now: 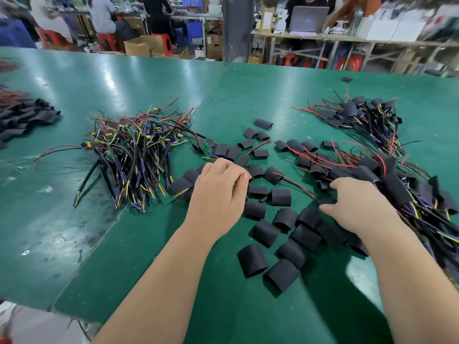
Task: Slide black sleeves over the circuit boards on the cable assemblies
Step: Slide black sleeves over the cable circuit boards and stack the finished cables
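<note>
My left hand [218, 192] is curled over the loose black sleeves [265, 233] in the middle of the green table [74, 232]. I cannot tell if it holds one. My right hand [357, 204] lies on the near right pile of covered cables [397, 189]. Its fingers bend into the pile, and I cannot tell if they grip. The bare cables [134, 150] lie in a heap on the left. One green circuit board [205, 147] shows just right of that heap. Another covered pile [360, 115] sits far right.

Loose black sleeves [253, 260] beside unsleeved cable assemblies [134, 150]
</note>
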Tool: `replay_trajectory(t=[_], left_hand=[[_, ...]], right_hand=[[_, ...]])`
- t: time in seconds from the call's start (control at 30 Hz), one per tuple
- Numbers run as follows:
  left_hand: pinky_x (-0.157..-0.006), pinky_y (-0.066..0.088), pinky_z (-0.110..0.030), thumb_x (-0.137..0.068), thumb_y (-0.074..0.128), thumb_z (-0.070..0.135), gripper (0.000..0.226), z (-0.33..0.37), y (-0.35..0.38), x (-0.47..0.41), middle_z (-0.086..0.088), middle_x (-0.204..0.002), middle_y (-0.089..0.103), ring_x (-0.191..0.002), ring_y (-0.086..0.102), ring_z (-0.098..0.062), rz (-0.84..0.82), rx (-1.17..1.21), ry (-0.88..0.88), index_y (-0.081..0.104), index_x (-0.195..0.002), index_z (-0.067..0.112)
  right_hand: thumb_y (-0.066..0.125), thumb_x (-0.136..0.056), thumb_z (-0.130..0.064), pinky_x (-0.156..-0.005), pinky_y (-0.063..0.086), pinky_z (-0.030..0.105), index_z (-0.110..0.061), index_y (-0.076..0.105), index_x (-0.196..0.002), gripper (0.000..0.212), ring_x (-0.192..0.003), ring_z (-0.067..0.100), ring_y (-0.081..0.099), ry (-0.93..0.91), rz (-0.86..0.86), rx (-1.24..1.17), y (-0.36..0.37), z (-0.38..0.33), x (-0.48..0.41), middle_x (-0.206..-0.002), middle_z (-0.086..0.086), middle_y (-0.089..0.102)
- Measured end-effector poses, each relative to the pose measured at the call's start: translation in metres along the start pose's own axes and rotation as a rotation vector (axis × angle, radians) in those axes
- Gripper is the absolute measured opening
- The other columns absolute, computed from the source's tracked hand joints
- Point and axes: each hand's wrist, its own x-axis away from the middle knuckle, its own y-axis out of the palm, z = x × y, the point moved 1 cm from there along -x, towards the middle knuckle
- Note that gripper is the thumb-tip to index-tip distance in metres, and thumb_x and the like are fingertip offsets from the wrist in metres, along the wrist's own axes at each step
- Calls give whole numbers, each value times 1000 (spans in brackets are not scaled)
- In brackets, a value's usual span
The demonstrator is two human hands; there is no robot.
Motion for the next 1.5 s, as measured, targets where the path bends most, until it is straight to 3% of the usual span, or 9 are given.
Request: replay_trajectory(t=[0.27, 0.43, 0.53, 0.63, 0.77, 1.0, 1.17, 1.33, 1.5], left_hand=[[-85, 40, -39, -98, 48, 19, 20, -1, 0, -1, 2, -99, 59, -95, 48, -21, 5, -7, -13, 67, -95, 15], [-86, 40, -41, -97, 50, 19, 18, -2, -1, -1, 1, -100, 58, -96, 48, -21, 12, -6, -24, 67, -95, 13], [-86, 41, -43, -97, 50, 18, 17, -3, -1, -1, 0, -102, 58, -98, 48, -23, 20, -4, -48, 66, -96, 13], [-86, 41, -42, -97, 50, 18, 17, -4, -1, -2, 1, -103, 58, -98, 47, -23, 25, -5, -61, 66, -97, 14], [-86, 41, -43, -97, 50, 19, 16, -4, 0, -2, 1, -103, 57, -98, 47, -23, 25, -14, -65, 66, -97, 14], [-86, 42, -42, -96, 50, 18, 16, -6, -1, -2, 1, -104, 57, -98, 46, -22, 37, -19, -58, 65, -99, 15], [-87, 40, -37, -94, 52, 21, 15, -10, 0, -3, 1, -107, 57, -101, 47, -23, 80, -106, -131, 64, -103, 19], [-97, 30, -38, -88, 54, 26, 41, -25, -4, -2, -3, -130, 48, -119, 41, -27, 96, -363, -423, 51, -128, 23], [-111, 13, -45, -91, 50, 33, 56, -45, -15, -3, -13, -151, 30, -140, 19, -30, 0, -477, -666, 37, -142, 17]], right_hand=[[49, -95, -39, -102, 32, 43, -34, 49, -134, 39, -126, 27, 48, -106, 48, 48, 13, -23, -9, -135, -1, 56], [53, -96, -16, -110, 24, 15, -33, 46, -140, 47, -132, 0, 39, -545, 4, -486, 13, -36, 6, -142, -19, 44], [63, -88, -8, -87, 35, 14, -24, 64, -119, 35, -99, 11, 60, -368, 163, -444, -1, -11, 1, -110, -7, 68], [72, -82, -13, -76, 38, 25, -17, 65, -113, 32, -83, 20, 56, -131, 20, -139, -14, 16, -1, -89, -1, 63], [79, -76, -18, -73, 40, 27, -16, 61, -120, 48, -81, 22, 52, -42, -117, -35, -15, 21, 3, -91, -2, 52], [77, -73, -6, -84, 46, 39, -11, 54, -124, 56, -87, 36, 58, -30, 176, -103, -9, 25, 18, -120, 20, 48], [63, -87, -45, -69, 54, 36, -10, 47, -106, 42, -61, 30, 61, 87, -109, 11, -11, 15, 32, -97, 14, 50], [50, -93, -45, -64, 48, 28, -8, 53, -103, 38, -57, 20, 65, -97, -174, -39, -1, -17, 31, -69, 14, 62], [59, -90, -37, -75, 43, 23, -25, 60, -114, 27, -80, 18, 66, -331, -138, -391, 16, -60, 18, -115, 4, 55]])
